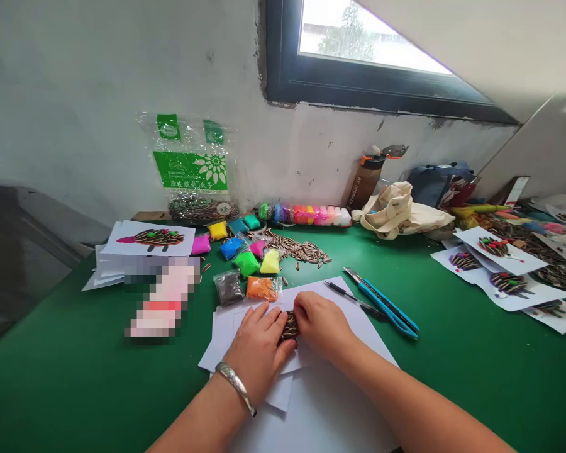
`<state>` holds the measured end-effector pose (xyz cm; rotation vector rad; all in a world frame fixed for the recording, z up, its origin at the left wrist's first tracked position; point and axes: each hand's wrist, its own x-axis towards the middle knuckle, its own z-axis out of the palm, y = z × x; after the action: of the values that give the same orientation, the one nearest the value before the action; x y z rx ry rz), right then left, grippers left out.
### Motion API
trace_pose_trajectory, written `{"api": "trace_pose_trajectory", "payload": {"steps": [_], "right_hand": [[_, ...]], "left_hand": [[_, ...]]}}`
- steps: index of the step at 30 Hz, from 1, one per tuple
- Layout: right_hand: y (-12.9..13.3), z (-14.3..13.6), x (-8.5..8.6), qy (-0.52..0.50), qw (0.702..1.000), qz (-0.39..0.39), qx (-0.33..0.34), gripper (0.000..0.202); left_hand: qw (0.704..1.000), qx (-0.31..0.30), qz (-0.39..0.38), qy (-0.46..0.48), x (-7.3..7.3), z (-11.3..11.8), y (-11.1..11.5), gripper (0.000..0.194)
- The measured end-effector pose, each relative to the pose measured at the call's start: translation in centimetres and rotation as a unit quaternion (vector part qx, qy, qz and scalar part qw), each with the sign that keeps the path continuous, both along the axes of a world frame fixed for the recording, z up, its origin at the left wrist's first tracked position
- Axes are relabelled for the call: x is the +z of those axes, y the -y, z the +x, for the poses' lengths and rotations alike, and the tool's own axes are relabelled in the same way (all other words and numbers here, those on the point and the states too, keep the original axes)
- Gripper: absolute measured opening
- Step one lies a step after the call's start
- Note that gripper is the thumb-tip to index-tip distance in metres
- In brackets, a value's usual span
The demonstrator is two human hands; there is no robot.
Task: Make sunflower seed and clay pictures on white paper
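A dark patch of striped sunflower seeds (289,326) lies on white paper (330,402) in front of me. My left hand (258,343) rests on the sheet with its fingers stretched out, thumb and fingertips against the patch's left and lower edge. At the patch's right edge, the fingers of my right hand (321,322) are pinched together; anything between them is hidden. Just beyond my hands sit small bags of clay, among them an orange clay packet (262,288) and a dark clay packet (229,288).
Right of the paper lie a pen (353,298) and a blue utility knife (382,303). Behind are loose seeds (302,246) and a seed bag (193,170). Finished seed pictures are stacked left (151,239) and right (504,270). A bottle (368,179) and cloth bag (396,211) stand by the wall.
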<state>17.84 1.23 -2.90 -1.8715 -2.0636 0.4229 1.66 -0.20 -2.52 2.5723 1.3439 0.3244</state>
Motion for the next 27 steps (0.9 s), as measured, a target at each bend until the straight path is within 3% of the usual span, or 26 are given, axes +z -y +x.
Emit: {"api": "trace_pose_trajectory", "payload": {"steps": [18, 27], "right_hand": [[-0.4, 1.7, 0.1, -0.058, 0.997, 0.015, 0.044, 0.019], [-5.0, -0.1, 1.1, 0.029, 0.999, 0.041, 0.022, 0.019]], "left_hand": [[1.000, -0.003, 0.001, 0.014, -0.1, -0.1, 0.1, 0.041], [0.999, -0.003, -0.028, 0.022, 0.4, -0.4, 0.2, 0.044]]}}
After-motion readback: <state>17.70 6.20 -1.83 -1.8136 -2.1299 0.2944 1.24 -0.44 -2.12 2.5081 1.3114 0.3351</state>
